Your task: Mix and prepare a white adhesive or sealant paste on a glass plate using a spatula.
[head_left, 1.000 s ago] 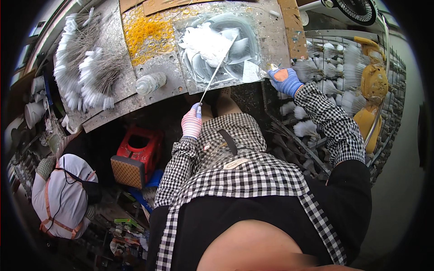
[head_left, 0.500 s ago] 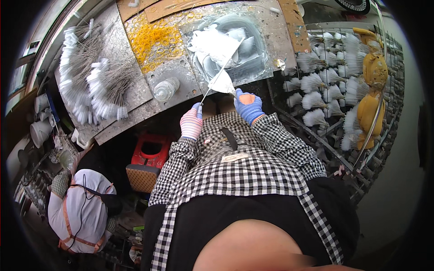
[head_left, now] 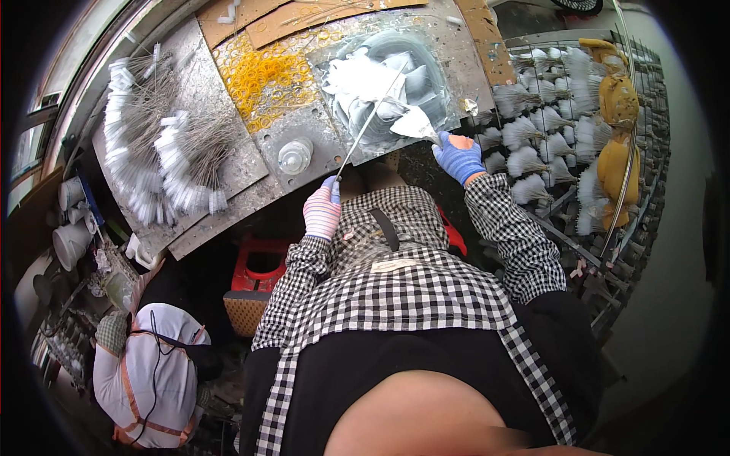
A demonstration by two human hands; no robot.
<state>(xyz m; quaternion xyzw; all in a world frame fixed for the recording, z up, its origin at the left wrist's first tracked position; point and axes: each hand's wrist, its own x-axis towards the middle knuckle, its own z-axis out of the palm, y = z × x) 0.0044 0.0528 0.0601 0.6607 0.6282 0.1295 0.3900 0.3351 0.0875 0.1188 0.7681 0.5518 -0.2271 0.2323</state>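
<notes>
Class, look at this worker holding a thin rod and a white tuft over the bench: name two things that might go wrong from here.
1. The thin rod is held only at its lower end by the left hand, so its far tip may wander off the white tuft.
2. The right hand pinches the tuft at one edge only; it might slip into the tray of white pieces.

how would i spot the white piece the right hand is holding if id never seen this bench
Find the grey worktable ahead of the person, then the pale round basin set in it, heaped with white pieces. At the basin's near right edge the right hand in a blue glove pinches one white, fan-shaped piece. Unlike the heaped ones, it is held up alone, beside the thin rod from the left hand.
</notes>
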